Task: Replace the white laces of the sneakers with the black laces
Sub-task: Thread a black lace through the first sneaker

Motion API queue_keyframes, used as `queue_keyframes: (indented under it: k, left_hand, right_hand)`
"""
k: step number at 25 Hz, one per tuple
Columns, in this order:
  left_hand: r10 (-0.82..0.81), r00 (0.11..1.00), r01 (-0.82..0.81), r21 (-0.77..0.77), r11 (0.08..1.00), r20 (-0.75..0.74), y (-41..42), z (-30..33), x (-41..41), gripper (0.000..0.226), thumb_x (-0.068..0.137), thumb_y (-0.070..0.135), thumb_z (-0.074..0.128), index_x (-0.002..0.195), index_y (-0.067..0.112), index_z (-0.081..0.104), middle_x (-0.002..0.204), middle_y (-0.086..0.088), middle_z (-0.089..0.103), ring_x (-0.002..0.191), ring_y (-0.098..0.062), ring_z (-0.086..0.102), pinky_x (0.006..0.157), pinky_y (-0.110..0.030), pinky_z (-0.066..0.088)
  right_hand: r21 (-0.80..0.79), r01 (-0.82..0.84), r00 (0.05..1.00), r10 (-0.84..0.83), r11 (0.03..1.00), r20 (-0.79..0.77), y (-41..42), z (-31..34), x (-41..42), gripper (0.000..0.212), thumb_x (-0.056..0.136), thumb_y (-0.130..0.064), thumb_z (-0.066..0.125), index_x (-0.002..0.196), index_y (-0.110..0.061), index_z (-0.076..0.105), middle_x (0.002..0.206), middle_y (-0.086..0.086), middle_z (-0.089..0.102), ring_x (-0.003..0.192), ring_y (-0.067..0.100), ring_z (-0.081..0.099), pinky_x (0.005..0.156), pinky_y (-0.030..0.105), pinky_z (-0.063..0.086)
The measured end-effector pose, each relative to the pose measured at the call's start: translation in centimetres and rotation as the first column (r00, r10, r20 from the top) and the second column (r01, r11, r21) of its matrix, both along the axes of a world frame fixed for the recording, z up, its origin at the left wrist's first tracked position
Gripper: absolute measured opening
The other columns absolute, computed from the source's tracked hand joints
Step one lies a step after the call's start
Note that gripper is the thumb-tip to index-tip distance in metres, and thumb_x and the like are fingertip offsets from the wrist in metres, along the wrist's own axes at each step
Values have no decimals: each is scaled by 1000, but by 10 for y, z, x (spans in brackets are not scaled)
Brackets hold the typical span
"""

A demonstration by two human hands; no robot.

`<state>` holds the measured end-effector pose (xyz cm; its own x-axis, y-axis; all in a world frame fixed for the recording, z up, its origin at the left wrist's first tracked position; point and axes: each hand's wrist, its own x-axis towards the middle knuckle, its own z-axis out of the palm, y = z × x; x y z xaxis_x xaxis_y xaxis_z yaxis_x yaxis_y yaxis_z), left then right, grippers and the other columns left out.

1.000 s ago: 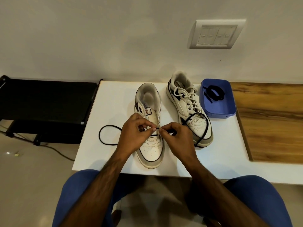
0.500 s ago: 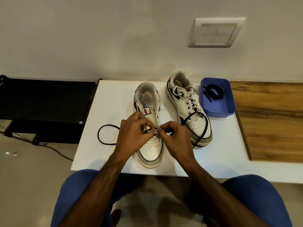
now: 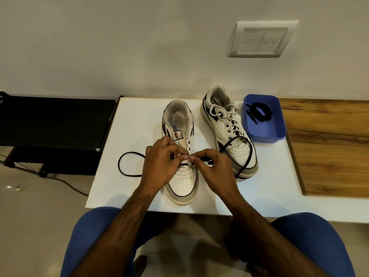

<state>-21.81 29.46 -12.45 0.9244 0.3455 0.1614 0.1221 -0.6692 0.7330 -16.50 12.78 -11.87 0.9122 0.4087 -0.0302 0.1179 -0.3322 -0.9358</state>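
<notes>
Your forearms are bare, no sleeves, no watch or rings on left hand (image 3: 161,162) or right hand (image 3: 214,169); blue trousers (image 3: 319,242) on both legs

sneakers (image 3: 180,176): smooth white leather look, scuffed grey soles
black lace (image 3: 127,166): matt cord
counter (image 3: 127,124): smooth matt white, wood-grain part beside
tray (image 3: 265,134): blue plastic

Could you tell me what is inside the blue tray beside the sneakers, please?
The blue tray holds one coiled black lace, lying toward its far end; the rest of its floor shows bare. Whether the coil hides anything beneath it cannot be seen.
</notes>
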Motion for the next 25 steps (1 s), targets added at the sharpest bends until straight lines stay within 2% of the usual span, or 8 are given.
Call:
queue_keyframes:
  k: [8, 11, 13, 15, 18, 20, 22, 25]
  left_hand:
    - [4, 1000, -6, -91, 996, -21, 1, -5, 2, 8, 82, 38, 78, 89, 34, 79, 88, 22, 53, 94, -13, 58, 88, -53, 48]
    - [26, 999, -18, 174, 985, -44, -1, 4, -2, 39, 77, 51, 81, 111, 35, 69, 104, 17, 49, 107, -13, 50, 91, -34, 32]
    - [32, 999, -19, 277, 961, -42, -1, 9, -2, 61, 74, 51, 83, 128, 36, 56, 121, 9, 45, 114, -14, 43, 90, -33, 28]
    - [3, 998, 13, 290, 957, -55, -1, 10, -1, 64, 75, 48, 83, 132, 43, 53, 130, 8, 39, 117, -16, 39, 92, -34, 25]
    - [-17, 998, 32, 221, 975, -68, -1, 8, -2, 48, 78, 48, 80, 122, 51, 60, 143, 17, 32, 130, -15, 31, 97, -34, 20]
    - [-22, 999, 29, 145, 989, -47, -2, 8, -2, 31, 88, 49, 68, 118, 51, 62, 150, 20, 30, 135, -13, 26, 100, -35, 19]
    - [17, 1000, -16, 71, 997, -15, -2, 8, 1, 24, 93, 47, 57, 115, 50, 66, 153, 18, 28, 137, -14, 26, 102, -36, 18]
    - [46, 999, -46, 14, 999, -11, -1, 11, 4, 24, 93, 45, 58, 115, 44, 67, 157, 18, 25, 142, -11, 23, 106, -37, 17]
  right_hand:
    - [49, -3, 998, 6, 999, -67, 2, -2, 7, 6, 85, -17, 79, 84, -18, 73, 80, -8, 73, 74, 6, 67, 65, 12, 46]
    - [41, -17, 998, 19, 999, -62, 0, -1, 12, 7, 86, -15, 76, 83, -16, 70, 84, -5, 72, 80, 9, 67, 69, 23, 51]
    - [118, -11, 997, 20, 993, -73, 1, 3, 14, 4, 93, -10, 66, 89, -11, 63, 91, -1, 74, 91, 13, 69, 78, 29, 53]
    - [415, 99, 973, -2, 904, -229, -6, 15, 24, 7, 101, -7, 50, 94, -8, 52, 94, 6, 76, 93, 21, 70, 75, 29, 53]
    - [694, 422, 858, -9, 584, -514, -29, 39, 47, 15, 104, -11, 40, 90, -16, 46, 64, 0, 58, 63, 15, 54, 56, 26, 40]
    - [559, 365, 887, -96, 744, -452, -38, 44, 54, 13, 104, -14, 43, 94, -16, 51, 58, -6, 44, 56, 11, 40, 54, 25, 34]
    - [237, 111, 967, -50, 965, -250, -32, 38, 47, 8, 102, -22, 53, 103, -20, 61, 65, -9, 55, 60, 12, 49, 61, 24, 42]
    - [-124, -212, 977, 210, 969, -31, -11, 19, 33, 11, 93, -34, 70, 96, -23, 68, 62, -7, 54, 54, 6, 46, 56, 20, 36]
